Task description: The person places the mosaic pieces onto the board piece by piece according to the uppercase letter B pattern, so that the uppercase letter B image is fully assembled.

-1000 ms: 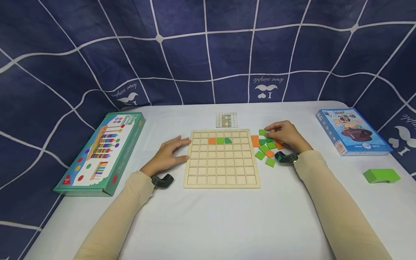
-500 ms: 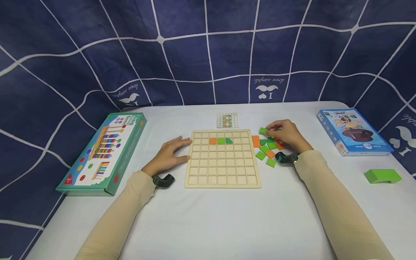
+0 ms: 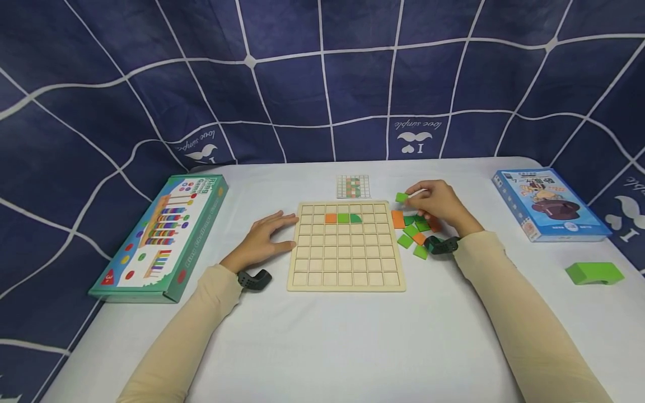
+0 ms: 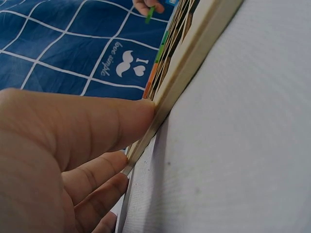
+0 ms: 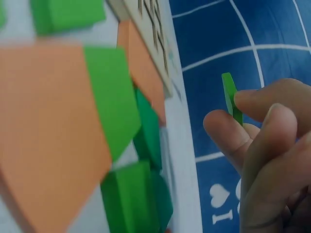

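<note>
My right hand (image 3: 439, 204) pinches a light green square tile (image 3: 401, 197) between thumb and fingertips, raised beyond the loose pieces. In the right wrist view the green tile (image 5: 230, 97) stands on edge in that pinch. A wooden grid board (image 3: 347, 252) lies in the middle of the table. In its second row sit an orange square (image 3: 330, 218), a light green square (image 3: 343, 218) and a dark green rounded piece (image 3: 355, 218). My left hand (image 3: 262, 240) touches the board's left edge with spread fingers. The left wrist view shows its thumb (image 4: 121, 121) against the board's side.
Loose orange and green tiles (image 3: 405, 241) lie right of the board. A small pattern card (image 3: 353, 186) lies behind it. A green game box (image 3: 161, 240) stands at left, a blue box (image 3: 549, 204) at right, with a green arched block (image 3: 594, 273) in front of it.
My right hand has lifted the light green tile off the table and moved it slightly left and away from me. The left hand stays at the board's edge.
</note>
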The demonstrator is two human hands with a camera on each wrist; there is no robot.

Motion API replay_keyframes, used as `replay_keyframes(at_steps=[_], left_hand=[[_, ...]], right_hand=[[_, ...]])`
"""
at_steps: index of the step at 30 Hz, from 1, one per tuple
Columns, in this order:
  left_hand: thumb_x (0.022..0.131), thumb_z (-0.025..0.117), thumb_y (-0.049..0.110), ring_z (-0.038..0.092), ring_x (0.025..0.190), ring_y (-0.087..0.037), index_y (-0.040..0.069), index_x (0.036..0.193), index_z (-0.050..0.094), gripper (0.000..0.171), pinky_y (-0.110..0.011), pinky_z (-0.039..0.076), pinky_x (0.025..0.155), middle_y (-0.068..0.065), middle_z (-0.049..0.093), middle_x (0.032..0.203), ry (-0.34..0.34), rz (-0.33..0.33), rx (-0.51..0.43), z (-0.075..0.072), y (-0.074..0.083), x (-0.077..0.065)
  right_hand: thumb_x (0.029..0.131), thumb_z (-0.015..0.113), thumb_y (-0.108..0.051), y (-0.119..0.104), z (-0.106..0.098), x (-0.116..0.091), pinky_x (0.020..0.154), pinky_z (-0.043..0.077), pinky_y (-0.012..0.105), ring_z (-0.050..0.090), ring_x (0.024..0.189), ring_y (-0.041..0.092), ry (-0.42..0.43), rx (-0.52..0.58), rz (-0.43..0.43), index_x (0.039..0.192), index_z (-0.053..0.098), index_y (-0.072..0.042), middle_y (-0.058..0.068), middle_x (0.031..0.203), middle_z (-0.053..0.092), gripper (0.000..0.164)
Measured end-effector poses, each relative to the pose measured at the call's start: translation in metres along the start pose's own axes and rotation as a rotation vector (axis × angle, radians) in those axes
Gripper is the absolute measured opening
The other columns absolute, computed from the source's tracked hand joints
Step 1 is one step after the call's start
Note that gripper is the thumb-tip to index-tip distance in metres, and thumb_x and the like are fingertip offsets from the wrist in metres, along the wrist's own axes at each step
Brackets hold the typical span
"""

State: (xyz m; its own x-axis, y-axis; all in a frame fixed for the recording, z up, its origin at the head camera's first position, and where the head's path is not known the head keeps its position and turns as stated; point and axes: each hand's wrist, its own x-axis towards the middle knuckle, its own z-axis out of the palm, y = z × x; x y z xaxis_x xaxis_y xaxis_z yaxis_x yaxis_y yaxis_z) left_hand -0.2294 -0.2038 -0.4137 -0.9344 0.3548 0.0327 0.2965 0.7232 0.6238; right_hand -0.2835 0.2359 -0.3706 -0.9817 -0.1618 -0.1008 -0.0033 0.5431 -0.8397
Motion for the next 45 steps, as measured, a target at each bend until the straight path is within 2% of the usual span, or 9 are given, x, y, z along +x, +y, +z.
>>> replay_keyframes(at_steps=[4, 8, 10, 14, 19, 22, 29, 36, 45], left_hand=[[0.096, 0.079, 0.026, 0.024, 0.164, -0.036, 0.010, 0.157, 0.058, 0.066, -0.060, 0.009, 0.133, -0.011, 0.047, 0.168, -0.003, -0.004, -0.004, 0.000, 0.000, -0.001], [0.097, 0.079, 0.026, 0.024, 0.164, -0.036, 0.009, 0.157, 0.057, 0.066, -0.060, 0.009, 0.133, -0.011, 0.047, 0.168, -0.004, 0.002, -0.002, -0.001, -0.001, 0.000], [0.097, 0.079, 0.027, 0.023, 0.164, -0.036, 0.010, 0.157, 0.057, 0.066, -0.060, 0.009, 0.133, -0.011, 0.047, 0.168, -0.004, 0.005, 0.000, -0.001, -0.002, 0.001], [0.097, 0.079, 0.027, 0.023, 0.164, -0.035, 0.010, 0.157, 0.057, 0.066, -0.060, 0.009, 0.133, -0.011, 0.046, 0.169, -0.006, 0.007, -0.001, -0.001, -0.002, 0.001], [0.098, 0.079, 0.027, 0.023, 0.164, -0.036, 0.010, 0.157, 0.057, 0.066, -0.059, 0.009, 0.133, -0.011, 0.046, 0.169, -0.008, 0.009, 0.004, -0.001, -0.003, 0.000], [0.098, 0.079, 0.027, 0.023, 0.164, -0.036, 0.009, 0.157, 0.057, 0.066, -0.059, 0.009, 0.133, -0.011, 0.046, 0.169, -0.007, 0.015, 0.003, -0.002, -0.002, 0.000], [0.098, 0.078, 0.027, 0.024, 0.164, -0.037, 0.009, 0.157, 0.057, 0.065, -0.060, 0.009, 0.133, -0.012, 0.046, 0.169, -0.013, 0.033, -0.002, -0.003, -0.001, 0.000], [0.098, 0.078, 0.027, 0.025, 0.164, -0.036, 0.009, 0.157, 0.057, 0.065, -0.060, 0.009, 0.133, -0.011, 0.047, 0.168, -0.011, 0.036, 0.000, -0.002, -0.002, 0.002], [0.098, 0.078, 0.027, 0.025, 0.164, -0.037, 0.009, 0.157, 0.057, 0.065, -0.060, 0.010, 0.132, -0.011, 0.047, 0.168, -0.011, 0.033, 0.009, -0.002, -0.002, 0.002]], right_hand=[[0.099, 0.077, -0.012, -0.006, 0.007, 0.001, 0.051, 0.049, 0.019, 0.053, 0.053, 0.008, -0.033, 0.097, -0.003, 0.133, 0.066, 0.006, 0.003, 0.081, 0.075, 0.040], [0.099, 0.075, -0.007, -0.010, 0.016, 0.000, 0.050, 0.049, 0.017, 0.053, 0.052, 0.006, -0.084, 0.276, -0.027, 0.132, 0.062, 0.009, 0.000, 0.072, 0.072, 0.038], [0.100, 0.073, -0.003, -0.012, 0.021, -0.001, 0.050, 0.049, 0.016, 0.053, 0.051, 0.005, -0.105, 0.368, -0.037, 0.129, 0.061, 0.010, 0.001, 0.073, 0.073, 0.035], [0.101, 0.070, 0.000, -0.017, 0.034, -0.004, 0.049, 0.045, 0.015, 0.052, 0.053, 0.004, -0.123, 0.483, -0.034, 0.127, 0.061, 0.006, 0.002, 0.078, 0.075, 0.028], [0.103, 0.068, -0.002, -0.024, 0.049, -0.009, 0.050, 0.043, 0.019, 0.049, 0.051, 0.005, -0.143, 0.582, 0.005, 0.129, 0.061, 0.000, 0.001, 0.074, 0.071, 0.028], [0.103, 0.068, -0.002, -0.028, 0.056, -0.012, 0.049, 0.042, 0.019, 0.050, 0.050, 0.005, -0.150, 0.625, 0.012, 0.131, 0.060, -0.001, 0.001, 0.075, 0.072, 0.029], [0.104, 0.066, 0.000, -0.038, 0.072, -0.016, 0.048, 0.045, 0.015, 0.057, 0.055, 0.003, -0.169, 0.715, -0.022, 0.133, 0.061, -0.001, 0.004, 0.092, 0.080, 0.030], [0.103, 0.064, 0.001, -0.048, 0.095, -0.013, 0.050, 0.044, 0.015, 0.056, 0.057, 0.002, -0.216, 0.687, -0.030, 0.134, 0.060, 0.003, 0.003, 0.089, 0.077, 0.031], [0.103, 0.063, 0.003, -0.058, 0.121, -0.004, 0.050, 0.043, 0.015, 0.056, 0.056, 0.003, -0.227, 0.730, -0.033, 0.138, 0.058, 0.007, 0.002, 0.089, 0.077, 0.035]])
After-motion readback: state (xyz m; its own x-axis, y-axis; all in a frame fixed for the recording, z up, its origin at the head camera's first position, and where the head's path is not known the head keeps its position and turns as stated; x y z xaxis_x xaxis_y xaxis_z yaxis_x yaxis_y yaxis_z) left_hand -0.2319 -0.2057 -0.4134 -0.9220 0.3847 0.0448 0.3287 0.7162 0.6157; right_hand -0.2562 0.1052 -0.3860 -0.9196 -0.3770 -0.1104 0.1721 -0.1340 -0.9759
